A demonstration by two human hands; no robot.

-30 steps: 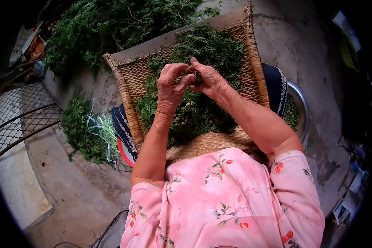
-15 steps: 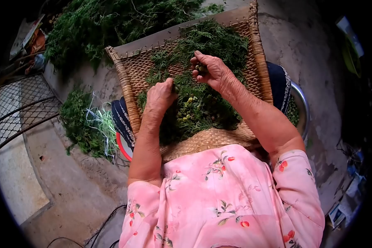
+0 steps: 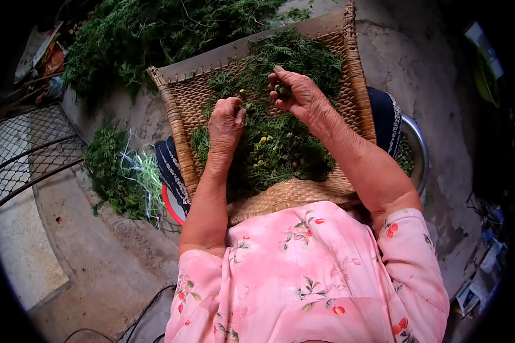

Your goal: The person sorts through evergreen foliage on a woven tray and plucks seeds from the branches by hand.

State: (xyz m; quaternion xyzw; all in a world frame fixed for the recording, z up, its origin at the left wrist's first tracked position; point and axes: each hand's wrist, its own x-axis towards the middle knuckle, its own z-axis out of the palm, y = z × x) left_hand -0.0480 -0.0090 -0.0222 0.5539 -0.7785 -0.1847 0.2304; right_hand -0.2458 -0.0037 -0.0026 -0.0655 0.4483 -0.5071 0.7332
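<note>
A woven wicker scoop basket (image 3: 190, 94) rests across my lap, with feathery green conifer sprigs (image 3: 294, 57) scattered in it. Small yellow-green cones (image 3: 262, 143) lie among the sprigs in its near half. My right hand (image 3: 298, 96) is curled around several small cones (image 3: 282, 89), above the basket's middle. Left of it, my left hand (image 3: 226, 121) is closed in a pinch over the woven surface. A pale yellowish bit shows just past its fingertips; whatever those fingers hold is hidden.
A large heap of conifer branches (image 3: 137, 40) lies on the floor beyond the basket. At the left are a smaller green pile (image 3: 111, 171), shredded plastic string (image 3: 146, 186) and a wire-mesh panel (image 3: 31, 143). A metal basin (image 3: 420, 151) with green bits stands at my right.
My left hand has turned and shifted slightly, its fingers now pointing more to the right. My right hand has moved a little to the right, still curled around the cones.
</note>
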